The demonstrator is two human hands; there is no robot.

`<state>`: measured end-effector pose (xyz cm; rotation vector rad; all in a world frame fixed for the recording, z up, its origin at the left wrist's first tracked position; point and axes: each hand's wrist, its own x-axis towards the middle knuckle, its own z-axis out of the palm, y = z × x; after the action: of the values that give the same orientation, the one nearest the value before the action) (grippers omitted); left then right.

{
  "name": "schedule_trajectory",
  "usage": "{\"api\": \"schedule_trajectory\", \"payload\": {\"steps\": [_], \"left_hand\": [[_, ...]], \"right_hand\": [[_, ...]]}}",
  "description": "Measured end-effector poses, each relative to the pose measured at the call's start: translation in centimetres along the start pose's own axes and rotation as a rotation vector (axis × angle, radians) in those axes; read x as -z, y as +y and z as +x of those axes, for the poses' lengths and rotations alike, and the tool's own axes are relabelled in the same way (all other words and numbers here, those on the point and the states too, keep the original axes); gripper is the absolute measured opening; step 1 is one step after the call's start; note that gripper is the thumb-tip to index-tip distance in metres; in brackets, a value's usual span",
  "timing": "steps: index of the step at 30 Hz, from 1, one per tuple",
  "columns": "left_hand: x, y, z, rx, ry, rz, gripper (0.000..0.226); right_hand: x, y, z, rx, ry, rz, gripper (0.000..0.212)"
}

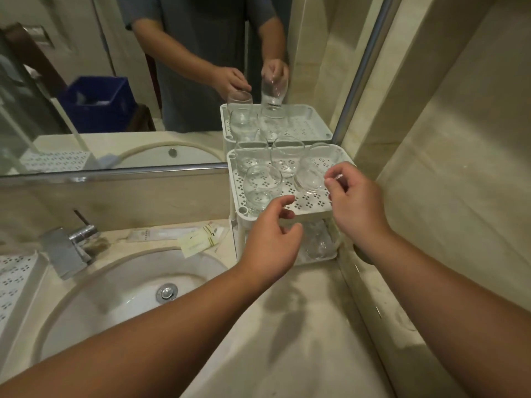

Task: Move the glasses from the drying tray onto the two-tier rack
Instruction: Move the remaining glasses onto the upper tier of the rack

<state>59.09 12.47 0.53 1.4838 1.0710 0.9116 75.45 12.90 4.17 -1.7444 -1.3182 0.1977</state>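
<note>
Bare forearms; the mirror (115,81) shows a grey short-sleeved top.

Rack (290,211): right of the sink (120,285), in the counter corner against the mirror (115,81).
Top tier: four glasses (263,186).
Lower tier: another glass (317,242).
Tap (69,248): behind the sink.
Tray (14,282): far left.

Two-tier rack (301,214): white plastic, perforated shelves, standing on the counter in the corner against the mirror and side wall.

Glasses, clear, stemless, rounded, all upright on the top shelf: one at back left (249,156), one at back centre (287,156), one at front left (262,186), one at right (314,173), its rim pinched by the right hand (355,201).

Lower shelf: at least one more clear glass (317,244), partly hidden, pose unclear.

Drying tray (13,285): white, perforated, at the far left edge, only partly in view.
</note>
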Motion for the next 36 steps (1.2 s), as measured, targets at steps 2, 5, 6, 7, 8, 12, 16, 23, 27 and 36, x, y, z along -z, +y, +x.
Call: {"api": "schedule_trajectory", "payload": {"steps": [2,5,6,7,8,12,16,23,27,36], "left_hand": [[0.6,-0.1,0.4,0.018,0.012,0.039,0.043],[1.5,-0.2,0.7,0.042,0.045,0.097,0.040],[1.6,-0.2,0.7,0.042,0.053,0.113,0.039],[1.7,-0.2,0.7,0.041,0.061,0.121,0.039],[1.8,-0.1,0.8,0.042,0.070,0.123,0.039],[2.1,0.0,1.2,0.086,0.103,0.118,0.042],[2.0,0.1,1.2,0.107,0.093,0.120,0.045],[1.8,-0.3,1.1,0.141,0.081,0.091,0.047],[1.8,-0.7,0.5,0.001,0.139,0.170,0.039],[2.3,-3.7,-2.0,-0.306,0.291,0.310,0.024]], "right_hand": [[-0.5,0.4,0.7,0.009,-0.040,-0.055,0.016],[-1.2,0.7,1.3,0.013,-0.077,-0.098,0.014],[-1.4,0.8,1.5,0.010,-0.088,-0.110,0.014],[-1.7,0.9,1.6,0.005,-0.099,-0.120,0.014],[-1.9,1.0,1.8,0.004,-0.109,-0.131,0.015],[-2.9,1.2,2.0,0.023,-0.136,-0.142,0.016],[-3.6,1.1,1.9,0.037,-0.151,-0.136,0.016],[-3.7,1.1,1.7,0.073,-0.162,-0.074,0.016],[-3.5,1.4,0.2,0.098,-0.058,-0.031,0.024],[-3.8,4.0,-6.2,0.287,0.016,0.091,0.013]]}}
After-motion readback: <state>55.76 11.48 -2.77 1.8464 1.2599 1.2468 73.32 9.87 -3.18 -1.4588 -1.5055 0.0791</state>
